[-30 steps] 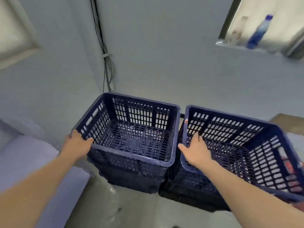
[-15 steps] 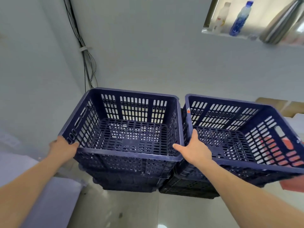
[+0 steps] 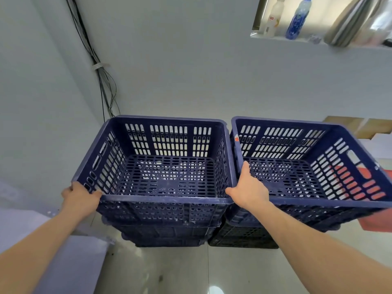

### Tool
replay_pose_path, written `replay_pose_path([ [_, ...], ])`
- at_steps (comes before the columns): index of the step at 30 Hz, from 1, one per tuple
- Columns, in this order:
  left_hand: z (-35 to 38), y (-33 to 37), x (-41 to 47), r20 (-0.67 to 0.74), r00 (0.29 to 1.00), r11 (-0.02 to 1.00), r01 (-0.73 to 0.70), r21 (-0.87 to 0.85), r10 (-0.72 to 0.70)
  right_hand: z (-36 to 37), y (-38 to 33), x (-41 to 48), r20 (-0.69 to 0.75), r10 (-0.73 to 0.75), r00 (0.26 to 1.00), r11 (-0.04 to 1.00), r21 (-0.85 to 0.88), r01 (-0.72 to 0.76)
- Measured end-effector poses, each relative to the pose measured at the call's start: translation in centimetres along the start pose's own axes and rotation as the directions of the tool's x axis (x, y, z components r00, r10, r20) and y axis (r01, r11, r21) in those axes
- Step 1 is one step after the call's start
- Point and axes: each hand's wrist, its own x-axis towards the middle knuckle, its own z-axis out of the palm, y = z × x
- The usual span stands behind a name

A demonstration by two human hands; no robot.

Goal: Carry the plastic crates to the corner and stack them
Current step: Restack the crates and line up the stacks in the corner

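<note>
Top crate [image 3: 165, 179] sits on left stack, below corner cables [image 3: 101, 81]. Left hand [image 3: 80, 198] grasps its near-left rim corner. Right hand [image 3: 248, 192] grasps its near-right corner, against neighbouring crate [image 3: 307, 166].

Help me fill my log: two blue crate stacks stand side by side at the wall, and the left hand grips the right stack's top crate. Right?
Not quite: in the head view the left hand grips the near corner of the left stack's top crate. The rest stands.
</note>
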Motion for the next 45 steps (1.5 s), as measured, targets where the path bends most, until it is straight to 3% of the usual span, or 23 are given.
replay_pose_path([
  [13, -0.4, -0.7, 0.5, -0.014, 1.000, 0.998, -0.014, -0.063, 0.013, 0.1, 0.1, -0.1, 0.022, -0.029, 0.999, 0.999, 0.015, 0.028],
  [29, -0.7, -0.1, 1.3, 0.023, 1.000, 1.000, 0.005, 0.015, -0.005, 0.6, 0.0, -0.4, -0.018, -0.021, 1.000, 1.000, -0.010, 0.021],
  [45, -0.1, -0.2, 0.7, 0.010, 1.000, 0.997, -0.015, -0.079, 0.015, 1.2, -0.9, -0.1, -0.038, -0.023, 0.999, 1.000, -0.017, 0.023],
])
